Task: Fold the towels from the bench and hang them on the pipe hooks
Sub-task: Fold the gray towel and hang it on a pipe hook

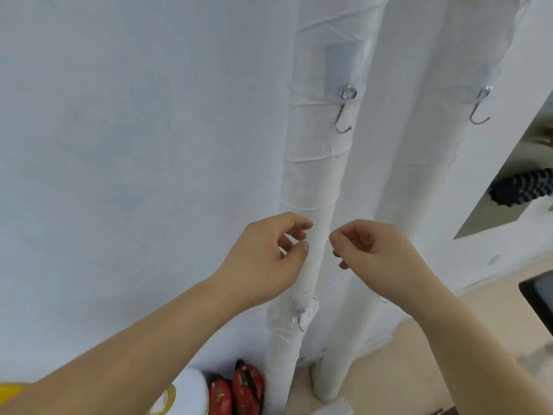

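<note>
Two white wrapped pipes run down the wall. The left pipe (314,181) carries a bare metal hook (342,122) under a grey pad. The right pipe (419,163) has a second bare hook (478,110). A third small hook (300,319) sits lower on the left pipe. My left hand (269,253) and my right hand (371,250) hover in front of the pipes, well below the upper hooks, fingers loosely curled and apart, holding nothing. No towel or bench is in view.
Red packets (239,390) and a white container (191,390) stand on the floor at the foot of the left pipe. A wall recess at the right holds a dark knobbly object (520,191). A dark-framed panel (538,298) shows at the right edge.
</note>
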The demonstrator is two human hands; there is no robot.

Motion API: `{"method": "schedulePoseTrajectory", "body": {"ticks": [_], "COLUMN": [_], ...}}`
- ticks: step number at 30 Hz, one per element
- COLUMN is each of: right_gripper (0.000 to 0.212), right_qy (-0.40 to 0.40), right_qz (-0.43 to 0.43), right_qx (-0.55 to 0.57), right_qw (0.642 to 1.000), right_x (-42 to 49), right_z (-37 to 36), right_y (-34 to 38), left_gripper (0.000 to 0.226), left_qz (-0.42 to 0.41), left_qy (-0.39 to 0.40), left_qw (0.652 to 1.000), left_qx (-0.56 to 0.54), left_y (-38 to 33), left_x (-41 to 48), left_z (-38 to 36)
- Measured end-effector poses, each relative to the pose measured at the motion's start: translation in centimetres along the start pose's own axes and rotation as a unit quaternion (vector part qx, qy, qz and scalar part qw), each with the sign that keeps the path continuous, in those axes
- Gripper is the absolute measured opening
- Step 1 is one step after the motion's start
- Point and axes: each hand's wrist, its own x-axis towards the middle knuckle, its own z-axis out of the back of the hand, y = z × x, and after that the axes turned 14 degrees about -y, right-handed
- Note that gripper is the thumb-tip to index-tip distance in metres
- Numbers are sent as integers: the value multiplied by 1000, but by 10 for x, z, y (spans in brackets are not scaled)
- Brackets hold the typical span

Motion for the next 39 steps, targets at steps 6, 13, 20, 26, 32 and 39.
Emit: {"method": "schedulePoseTrajectory", "body": {"ticks": [6, 13, 20, 26, 32, 39], "right_gripper": [13, 11, 19, 9, 9, 13], "right_qy": [-27, -115, -251, -340, -381, -375], "right_qz": [-159, -312, -480, -522, -558, -567], "right_qx": [2, -67, -64, -54, -25, 27], "right_qw": [987, 941, 838, 780, 737, 733], "right_x": [-119, -298, -518, -680, -820, -857], "right_z": [-27, -16, 41, 82, 144, 191], "right_y": [-75, -116, -120, -125, -138, -176], "left_gripper": [28, 27, 26, 20, 31, 34], "left_qz": [70, 64, -16, -46, -7, 29], "left_qy": [128, 323, 548, 642, 651, 604], "left_qw": [989, 943, 837, 765, 759, 796], "left_qx": [-18, -35, -6, 9, 17, 33], "left_y": [53, 70, 32, -22, -63, -95], "left_x": [-102, -216, -387, -535, -678, -740], "left_z": [-32, -63, -96, -112, -138, -183]}}
